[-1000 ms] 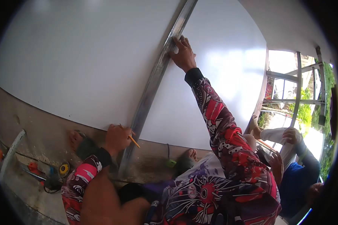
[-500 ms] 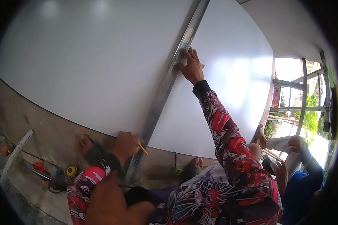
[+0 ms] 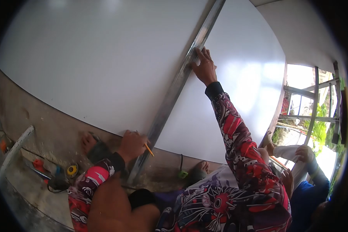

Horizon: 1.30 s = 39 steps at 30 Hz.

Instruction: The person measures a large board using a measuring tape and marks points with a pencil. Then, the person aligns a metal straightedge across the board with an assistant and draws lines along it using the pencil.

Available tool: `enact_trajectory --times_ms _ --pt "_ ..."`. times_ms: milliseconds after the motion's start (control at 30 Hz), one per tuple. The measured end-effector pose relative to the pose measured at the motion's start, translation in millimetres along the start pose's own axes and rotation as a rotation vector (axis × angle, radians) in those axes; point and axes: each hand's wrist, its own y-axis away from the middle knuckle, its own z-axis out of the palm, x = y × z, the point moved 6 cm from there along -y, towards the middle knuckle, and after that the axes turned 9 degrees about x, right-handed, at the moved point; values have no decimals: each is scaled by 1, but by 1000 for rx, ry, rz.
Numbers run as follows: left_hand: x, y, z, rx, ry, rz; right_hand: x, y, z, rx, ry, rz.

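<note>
A long metal bar (image 3: 170, 91) lies slantwise across a large glossy white panel (image 3: 92, 65). My right hand (image 3: 205, 67) presses on the bar's upper part, thumb and fingers spread over it. At the panel's near edge, my left hand (image 3: 132, 145) is closed around a yellow pencil (image 3: 149, 149). The pencil points down and to the right beside the bar's lower end. Whether its tip touches anything, I cannot tell.
A yellow tape measure (image 3: 72, 170) and several tools lie at the lower left, near a whitish bar (image 3: 17, 150). A green object (image 3: 183, 174) is below the panel. At right, another person in a blue sleeve (image 3: 317, 170) is near metal framing (image 3: 311, 94).
The view has shifted slightly, so the panel and bar appear farther right. My left hand has moved a little up at the panel edge. My right hand stays on the bar.
</note>
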Motion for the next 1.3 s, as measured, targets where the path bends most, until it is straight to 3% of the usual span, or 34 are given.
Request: enact_trajectory --times_ms 133,233,400,567,833,1033,1100,1200,1300 --pt "-2 -3 4 -23 -5 -23 -6 8 -3 27 62 26" --pt "-2 -3 3 -67 -16 -28 -27 10 -19 19 322 -70" --pt "0 -3 2 -19 -25 4 -53 33 -19 -81 477 -299" --pt "-6 -4 3 -23 -35 19 -59 55 -2 -301 511 -248" --pt "-2 1 5 -10 20 28 -50 56 11 -309 368 -179" --pt "5 -9 -6 -11 66 74 -53 55 3 -362 501 -152" --pt "8 -18 -39 -106 159 47 -59 54 0 -440 464 -101" --pt "28 -47 -142 -135 210 6 -71 54 -4 -494 404 -25" --pt "51 -83 -231 -131 33 193 -70 51 -5 -472 388 -34"
